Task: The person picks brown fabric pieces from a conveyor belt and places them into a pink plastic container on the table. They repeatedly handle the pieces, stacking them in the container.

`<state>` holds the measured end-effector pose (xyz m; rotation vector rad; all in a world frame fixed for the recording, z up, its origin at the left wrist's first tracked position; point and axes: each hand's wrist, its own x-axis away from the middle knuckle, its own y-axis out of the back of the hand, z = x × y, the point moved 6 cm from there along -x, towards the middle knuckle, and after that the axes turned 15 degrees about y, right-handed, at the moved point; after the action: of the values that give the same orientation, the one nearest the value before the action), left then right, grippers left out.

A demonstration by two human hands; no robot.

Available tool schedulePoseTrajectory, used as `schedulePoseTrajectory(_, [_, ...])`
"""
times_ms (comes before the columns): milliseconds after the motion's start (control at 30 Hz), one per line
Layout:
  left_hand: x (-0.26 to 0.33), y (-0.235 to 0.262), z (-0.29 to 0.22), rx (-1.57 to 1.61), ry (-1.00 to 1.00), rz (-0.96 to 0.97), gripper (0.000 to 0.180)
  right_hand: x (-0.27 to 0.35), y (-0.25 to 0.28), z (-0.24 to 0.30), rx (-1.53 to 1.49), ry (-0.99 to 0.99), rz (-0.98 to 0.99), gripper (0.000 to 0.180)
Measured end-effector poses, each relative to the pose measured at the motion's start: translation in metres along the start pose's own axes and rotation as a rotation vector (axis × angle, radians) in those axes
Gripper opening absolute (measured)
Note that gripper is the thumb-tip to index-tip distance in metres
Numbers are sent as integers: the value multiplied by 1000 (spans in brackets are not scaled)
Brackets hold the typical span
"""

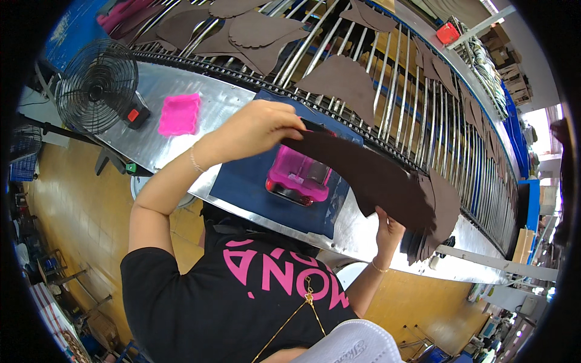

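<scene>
A dark brown, curved piece of leather-like sheet (375, 175) stretches between my two hands above the bench. My left hand (272, 124) pinches its narrow left end with thumb and fingers. At the wider right end, my right hand (387, 233) grips the lower edge, its thumb upright and its other fingers largely hidden. Partly under the sheet, a bright pink tray (278, 181) with dark items in it sits on a dark blue mat (242, 181). More brown pieces (446, 209) are piled by my right hand; where the held sheet ends against them is hard to make out.
Beyond the metal bench (224, 97) runs a roller conveyor (387, 91) carrying several brown cut pieces (342, 85). A second pink tray (180, 115) lies left of the mat. A black wire fan (97, 91) stands at the bench's left end. A pale rail (502, 263) crosses at right.
</scene>
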<state>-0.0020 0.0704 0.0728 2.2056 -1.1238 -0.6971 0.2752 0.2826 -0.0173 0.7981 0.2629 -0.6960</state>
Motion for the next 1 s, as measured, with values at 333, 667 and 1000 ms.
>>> schedulePoseTrajectory(333, [-43,-83,-65,-42,-308,199,10,33,147,16,145,-287,144,20])
schedulePoseTrajectory(667, [-67,38,-27,255,-2,-310,37,-139,104,24,-411,-81,-464,27])
schedulePoseTrajectory(1000, [64,96,123,506,569,-564,36,-241,-156,-116,-917,-480,-138,29])
